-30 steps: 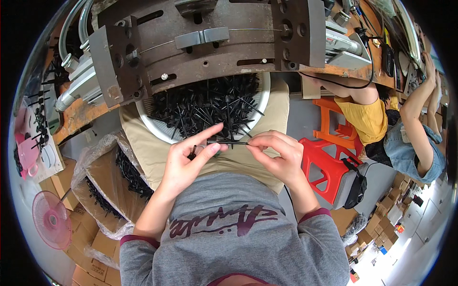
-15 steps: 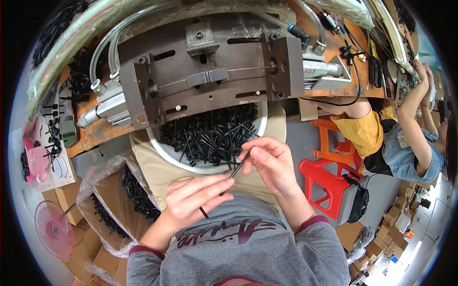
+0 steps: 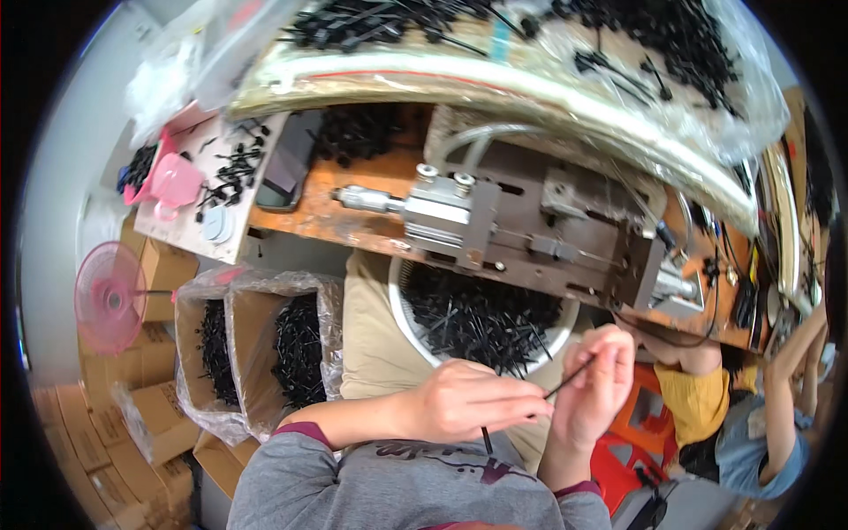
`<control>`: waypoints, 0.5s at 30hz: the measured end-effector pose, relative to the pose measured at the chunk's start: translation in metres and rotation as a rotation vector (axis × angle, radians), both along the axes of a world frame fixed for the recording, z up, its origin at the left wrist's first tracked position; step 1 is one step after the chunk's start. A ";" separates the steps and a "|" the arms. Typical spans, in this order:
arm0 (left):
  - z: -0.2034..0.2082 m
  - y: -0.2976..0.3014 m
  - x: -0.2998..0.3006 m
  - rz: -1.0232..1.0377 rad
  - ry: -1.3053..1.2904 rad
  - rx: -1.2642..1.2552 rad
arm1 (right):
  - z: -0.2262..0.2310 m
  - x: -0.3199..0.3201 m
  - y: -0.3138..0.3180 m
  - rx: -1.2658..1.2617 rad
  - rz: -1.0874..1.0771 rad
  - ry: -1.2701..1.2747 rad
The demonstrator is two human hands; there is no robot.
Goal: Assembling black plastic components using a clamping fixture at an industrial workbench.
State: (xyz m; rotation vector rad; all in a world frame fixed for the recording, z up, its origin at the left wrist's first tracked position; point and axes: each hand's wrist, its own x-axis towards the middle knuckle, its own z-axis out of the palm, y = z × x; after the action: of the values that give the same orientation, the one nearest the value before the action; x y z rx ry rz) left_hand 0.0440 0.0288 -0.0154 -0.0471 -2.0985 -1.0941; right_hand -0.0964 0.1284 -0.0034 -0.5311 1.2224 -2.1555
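A thin black rod (image 3: 570, 377) slants between my hands, its upper end pinched by my right hand (image 3: 599, 389). At its lower end are the extended fingers of my left hand (image 3: 477, 403), closed together on it. A short black stick end (image 3: 487, 440) pokes out beneath the left palm; whether it belongs to a second rod is hidden. Just beyond my hands, a round white basket (image 3: 395, 305) rests on my lap, full of loose black rod-like parts (image 3: 481, 320).
Behind the basket sits a brown metal fixture with a silver cylinder (image 3: 437, 221) on the wooden bench (image 3: 300, 225). Lined boxes (image 3: 231, 353) of black parts and a pink fan (image 3: 110, 297) stand at left. A co-worker's arm (image 3: 786, 389) and a red stool (image 3: 609, 459) are at right.
The view has swung toward the left, so the bench, basket and hands appear further right. Both hands keep the rod between them, in much the same pose.
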 end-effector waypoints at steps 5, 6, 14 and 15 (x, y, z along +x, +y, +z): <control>0.027 -0.007 0.000 -0.066 0.137 0.044 | 0.030 0.003 -0.005 -0.078 -0.066 0.178; 0.027 -0.007 0.000 -0.080 0.144 0.047 | 0.031 0.003 -0.005 -0.093 -0.071 0.181; 0.027 0.002 0.021 -0.469 0.101 0.069 | 0.032 -0.080 0.003 -0.546 -0.031 -0.159; 0.017 0.011 0.030 -0.456 -0.035 -0.013 | 0.031 -0.131 0.026 -0.561 -0.248 -0.096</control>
State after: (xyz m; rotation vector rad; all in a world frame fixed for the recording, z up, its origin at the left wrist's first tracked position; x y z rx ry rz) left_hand 0.0737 0.0399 0.0013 -0.5382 -2.1835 -1.3484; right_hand -0.2271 0.1547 0.0279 -0.5123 0.6437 -2.7140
